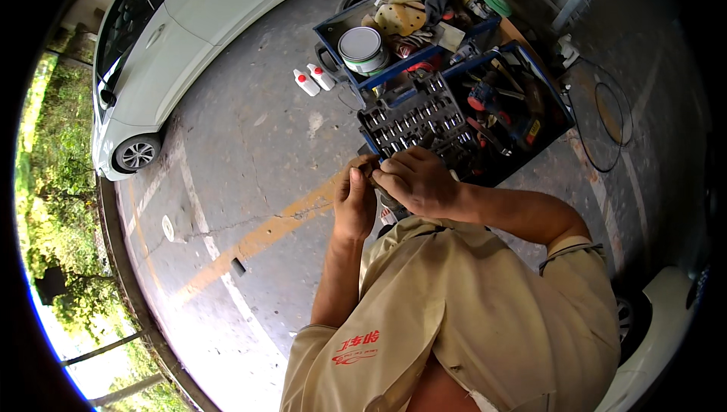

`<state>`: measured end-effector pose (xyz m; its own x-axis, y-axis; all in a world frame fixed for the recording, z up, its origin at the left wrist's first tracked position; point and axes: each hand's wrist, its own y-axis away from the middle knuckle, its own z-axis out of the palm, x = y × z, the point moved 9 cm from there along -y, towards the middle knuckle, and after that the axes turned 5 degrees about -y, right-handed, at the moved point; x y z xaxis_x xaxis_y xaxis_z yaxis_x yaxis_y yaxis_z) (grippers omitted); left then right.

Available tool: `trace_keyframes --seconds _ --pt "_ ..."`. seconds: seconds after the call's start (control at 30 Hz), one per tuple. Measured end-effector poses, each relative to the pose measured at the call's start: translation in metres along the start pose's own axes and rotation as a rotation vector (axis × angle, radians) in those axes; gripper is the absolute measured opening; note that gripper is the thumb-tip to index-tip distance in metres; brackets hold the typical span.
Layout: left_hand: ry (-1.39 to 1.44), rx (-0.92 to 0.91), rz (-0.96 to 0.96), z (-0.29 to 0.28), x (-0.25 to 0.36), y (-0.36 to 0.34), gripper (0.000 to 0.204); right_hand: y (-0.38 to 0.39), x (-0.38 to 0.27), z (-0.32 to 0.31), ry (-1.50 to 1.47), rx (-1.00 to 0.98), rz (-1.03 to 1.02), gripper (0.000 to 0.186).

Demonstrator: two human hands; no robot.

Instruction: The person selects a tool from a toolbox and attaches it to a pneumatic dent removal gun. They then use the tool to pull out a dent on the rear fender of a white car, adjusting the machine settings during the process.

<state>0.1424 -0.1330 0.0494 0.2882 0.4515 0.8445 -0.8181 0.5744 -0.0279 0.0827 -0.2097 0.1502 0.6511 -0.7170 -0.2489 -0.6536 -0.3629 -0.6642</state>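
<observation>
In the head view, both my hands are raised close together in front of the open socket set case (405, 119). My left hand (354, 200) is closed round a small dark object that my fingers mostly hide, with the thumb pointing up. My right hand (413, 181) is curled against the same spot, fingertips near the left thumb; what it grips is hidden. Just past my hands, rows of metal sockets lie in the case. To its right a blue tray (564, 109) holds a cordless power tool (503, 109) and other hand tools.
A blue tray (326, 37) holds a paint can (360, 48), sanding discs and rags. Two white bottles (307, 82) stand left of it. A white car (174, 26) is at upper left, another car (655, 313) at right. A black hose (598, 117) loops on the floor.
</observation>
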Motion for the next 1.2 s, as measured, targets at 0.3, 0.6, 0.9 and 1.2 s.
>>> trace_keyframes --seconds 0.3,0.6,0.9,1.2 --pt "0.135 -0.064 -0.098 -0.020 -0.041 -0.003 0.050 -0.009 0.022 0.022 -0.070 -0.010 0.259 0.019" --pt "0.059 -0.011 -0.073 -0.019 -0.029 0.007 0.050 0.016 0.031 0.049 -0.689 0.191 0.833 0.019" --pt "0.142 -0.047 -0.125 -0.026 -0.014 0.007 0.055 0.005 0.008 0.050 -1.221 -0.005 0.637 0.025" --pt "0.228 -0.173 -0.074 -0.018 -0.009 0.004 0.064 -0.013 0.006 0.039 -1.046 -0.328 0.435 0.042"
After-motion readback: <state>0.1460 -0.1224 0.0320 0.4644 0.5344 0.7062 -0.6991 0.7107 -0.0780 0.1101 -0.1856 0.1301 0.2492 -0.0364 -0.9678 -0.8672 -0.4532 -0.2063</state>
